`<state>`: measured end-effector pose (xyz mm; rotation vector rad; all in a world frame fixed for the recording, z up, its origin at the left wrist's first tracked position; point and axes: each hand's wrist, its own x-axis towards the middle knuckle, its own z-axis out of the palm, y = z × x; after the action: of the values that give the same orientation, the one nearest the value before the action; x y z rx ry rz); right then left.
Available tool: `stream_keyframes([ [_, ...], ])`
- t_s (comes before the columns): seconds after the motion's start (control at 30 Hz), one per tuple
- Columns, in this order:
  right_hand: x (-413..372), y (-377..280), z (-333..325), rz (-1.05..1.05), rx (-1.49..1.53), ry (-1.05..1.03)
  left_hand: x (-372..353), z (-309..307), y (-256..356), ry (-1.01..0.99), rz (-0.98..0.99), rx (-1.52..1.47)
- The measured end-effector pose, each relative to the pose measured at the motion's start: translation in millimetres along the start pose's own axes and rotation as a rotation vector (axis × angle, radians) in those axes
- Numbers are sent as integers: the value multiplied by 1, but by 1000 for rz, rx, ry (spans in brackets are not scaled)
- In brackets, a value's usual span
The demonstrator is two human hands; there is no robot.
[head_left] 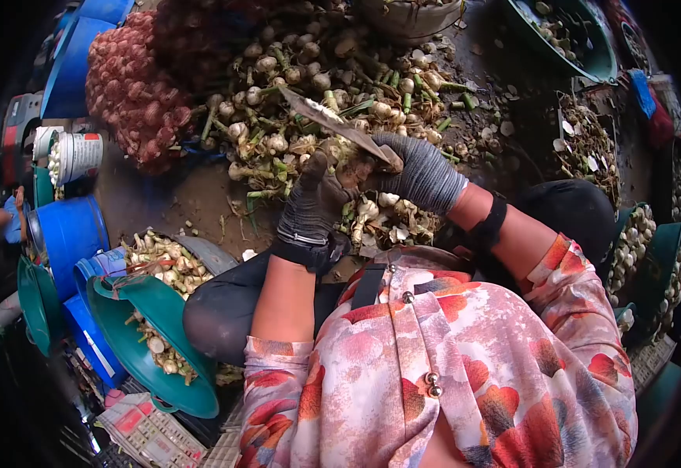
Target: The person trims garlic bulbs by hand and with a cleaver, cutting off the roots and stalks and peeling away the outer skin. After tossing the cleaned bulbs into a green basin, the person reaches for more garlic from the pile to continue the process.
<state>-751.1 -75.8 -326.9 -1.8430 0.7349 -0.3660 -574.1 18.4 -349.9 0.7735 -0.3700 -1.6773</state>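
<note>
My right hand, in a grey knit glove, is closed round the handle end of a broad curved knife. The blade points up and left across the garlic pile. My left hand, gloved too, is closed round a brownish garlic bulb just below the blade. Fingers and blade hide part of the bulb. Garlic bulbs with cut green stems lie beyond and beneath both hands.
A green basin with garlic tilts at the left, beside a blue drum. A red mesh sack stands upper left. Another green basin is upper right. Garlic-filled containers line the right. A person's hand shows far left.
</note>
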Motion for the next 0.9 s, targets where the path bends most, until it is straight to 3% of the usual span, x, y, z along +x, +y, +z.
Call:
stream_keyframes([
  [0.03,0,0,0,-40,-89,-11,3,-3,-5,-79,-95,-226],
  [0.1,0,3,-1,-48,-126,-59,35,-109,-73,50,-7,132],
  [0.13,-2,0,-5,-64,-151,-62,39,-133,-79,80,65,586],
  [0.23,-4,-8,-15,-72,-219,-71,17,-49,-16,93,176,1552],
  [0.27,-2,-4,-17,-34,-269,-87,3,-30,-18,153,307,1374],
  [0.3,0,2,-20,4,-317,-100,-1,-19,-11,240,220,1206],
  [0.33,5,26,-22,189,-272,-150,-5,-8,-5,335,152,1030],
  [0.37,9,43,-26,419,-317,-226,-9,-8,-3,416,184,986],
  [0.43,4,72,-33,471,-443,-199,-31,6,41,593,259,1043],
  [0.47,5,69,-35,477,-353,-107,-45,-26,64,627,338,650],
  [0.5,6,64,-37,486,-263,-22,-60,-19,87,514,789,154],
  [0.53,5,57,-39,500,-170,63,-92,-12,126,83,900,-42],
  [0.57,11,40,-46,556,-124,49,-121,10,150,133,1152,-249],
  [0.63,14,9,-52,497,-100,176,-167,29,185,103,1445,-367],
  [0.73,23,31,-46,378,-108,247,-146,12,176,463,1381,-66],
  [0.77,27,33,-46,351,-109,254,-120,-7,160,435,1101,143],
  [0.8,24,24,-47,358,-109,235,-77,-29,133,624,786,430],
  [0.87,18,12,-47,406,-24,192,-4,-54,49,766,59,601],
  [0.9,17,14,-47,412,-55,166,23,-76,5,711,-213,742],
])
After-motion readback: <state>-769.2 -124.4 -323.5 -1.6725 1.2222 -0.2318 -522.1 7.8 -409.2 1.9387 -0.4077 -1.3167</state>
